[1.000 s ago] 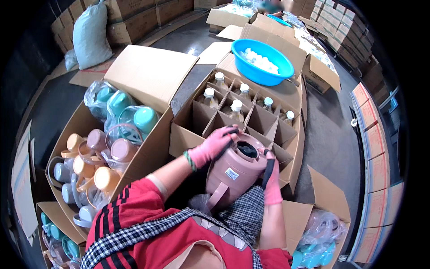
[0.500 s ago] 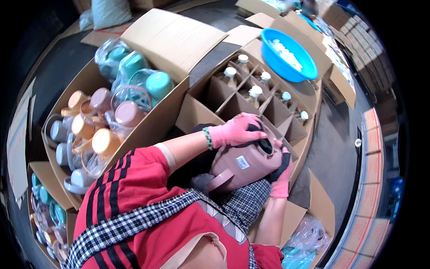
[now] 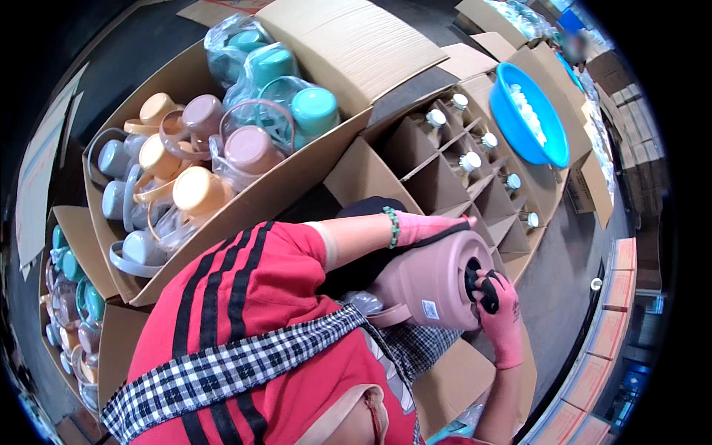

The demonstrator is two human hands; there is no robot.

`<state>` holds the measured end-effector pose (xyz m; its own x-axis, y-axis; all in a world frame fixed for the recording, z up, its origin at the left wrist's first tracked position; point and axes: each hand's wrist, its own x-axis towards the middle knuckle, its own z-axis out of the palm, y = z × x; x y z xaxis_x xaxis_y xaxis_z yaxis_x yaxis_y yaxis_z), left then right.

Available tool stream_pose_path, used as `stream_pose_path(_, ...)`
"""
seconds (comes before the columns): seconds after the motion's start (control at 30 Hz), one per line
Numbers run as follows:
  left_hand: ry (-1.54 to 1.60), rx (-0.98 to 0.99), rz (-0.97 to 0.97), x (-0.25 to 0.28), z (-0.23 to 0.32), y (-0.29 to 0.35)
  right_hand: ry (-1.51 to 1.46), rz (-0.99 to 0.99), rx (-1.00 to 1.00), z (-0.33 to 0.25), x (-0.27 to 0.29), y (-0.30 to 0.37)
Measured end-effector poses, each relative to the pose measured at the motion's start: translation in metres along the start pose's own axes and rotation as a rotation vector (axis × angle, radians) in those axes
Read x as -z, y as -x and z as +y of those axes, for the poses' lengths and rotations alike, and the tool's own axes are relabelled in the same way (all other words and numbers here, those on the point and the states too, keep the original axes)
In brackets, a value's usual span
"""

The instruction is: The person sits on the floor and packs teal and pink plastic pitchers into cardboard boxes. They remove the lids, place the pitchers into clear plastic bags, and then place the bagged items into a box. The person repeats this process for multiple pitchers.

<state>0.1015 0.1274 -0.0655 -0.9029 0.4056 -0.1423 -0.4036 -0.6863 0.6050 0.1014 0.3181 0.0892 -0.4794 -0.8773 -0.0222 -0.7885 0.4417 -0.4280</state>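
A mauve plastic jug body (image 3: 426, 278) lies tilted across my lap, its round opening turned to the right. A curved carrying handle (image 3: 391, 317) hangs at its near left, beside some clear plastic wrap (image 3: 363, 301). My left hand (image 3: 432, 228), in a pink glove with black coating, is laid along the jug's far side and steadies it; most of its fingers are hidden. At the opening, my right hand (image 3: 498, 308) is closed on the rim, with black-coated fingertips reaching into the dark hole. Whether those fingertips hold anything small inside cannot be seen.
An open carton (image 3: 222, 230) of wrapped mauve, teal, orange and grey jugs stands left. Ahead, a divided carton (image 3: 371, 178) holds several white-capped glass bottles (image 3: 470, 162). A blue basin (image 3: 498, 119) with small white pieces sits beyond. Stacked boxes (image 3: 597, 334) line the right.
The jug has turned so its opening faces right. My left hand has slid from the opening to the far side, and my right hand has moved from the side to the opening. The view has shifted.
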Motion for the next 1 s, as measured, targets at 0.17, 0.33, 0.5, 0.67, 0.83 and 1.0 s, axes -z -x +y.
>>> stream_pose_path(0.17,0.02,0.128,-0.04,-0.032,0.025,0.04,0.28,-0.413,-0.126,-0.01,0.016,-0.024)
stream_pose_path(0.33,0.285,0.168,-0.138,-0.021,0.013,0.011,-0.183,-0.124,-0.702,-0.002,-0.01,-0.034)
stream_pose_path(0.5,0.054,0.113,-0.099,0.002,0.005,-0.004,0.288,-0.483,0.152,-0.02,0.034,-0.044)
stream_pose_path(0.67,-0.174,0.003,-0.059,-0.01,0.003,-0.006,0.543,-0.597,0.926,0.03,0.027,-0.05)
stream_pose_path(0.83,-0.124,0.157,0.019,-0.013,0.014,0.003,0.386,-0.514,0.009,-0.01,0.008,-0.043)
stream_pose_path(1.0,-0.127,0.01,-0.039,-0.016,0.011,-0.008,0.369,-0.275,-0.326,-0.014,-0.007,-0.032)
